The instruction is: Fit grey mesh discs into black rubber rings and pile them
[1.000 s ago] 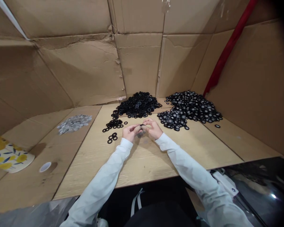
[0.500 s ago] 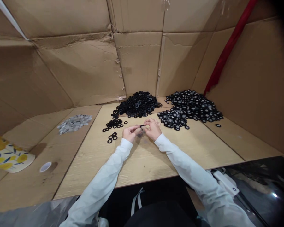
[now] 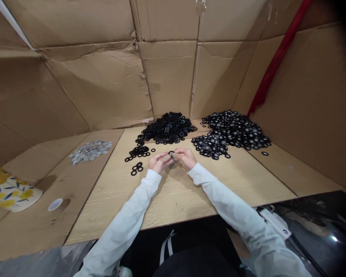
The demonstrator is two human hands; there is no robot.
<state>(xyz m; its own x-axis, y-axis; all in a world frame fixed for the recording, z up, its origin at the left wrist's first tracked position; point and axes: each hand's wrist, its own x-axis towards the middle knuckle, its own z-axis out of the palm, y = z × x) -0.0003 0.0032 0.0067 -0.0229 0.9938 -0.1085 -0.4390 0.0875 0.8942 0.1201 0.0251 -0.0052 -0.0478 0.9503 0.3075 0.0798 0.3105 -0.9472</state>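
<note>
Over the middle of the board, my left hand and my right hand meet fingertip to fingertip. Both pinch one small black ring between them; the fingers cover part of it. Whether a disc sits inside the ring is too small to tell. Left of my left hand lie several loose black rings and a small cluster of rings. Behind the hands rises a big heap of black rings. To the right is a large pile of black rings with pale centres.
A pile of pale grey discs lies at the left on cardboard. Nearer stand a lemon-patterned container and a white tape roll. Cardboard walls enclose the back and sides; a red strip hangs at right.
The ring between my fingers has shifted slightly left and been turned. My right hand's fingers have closed in more around it. The piles look unchanged.
</note>
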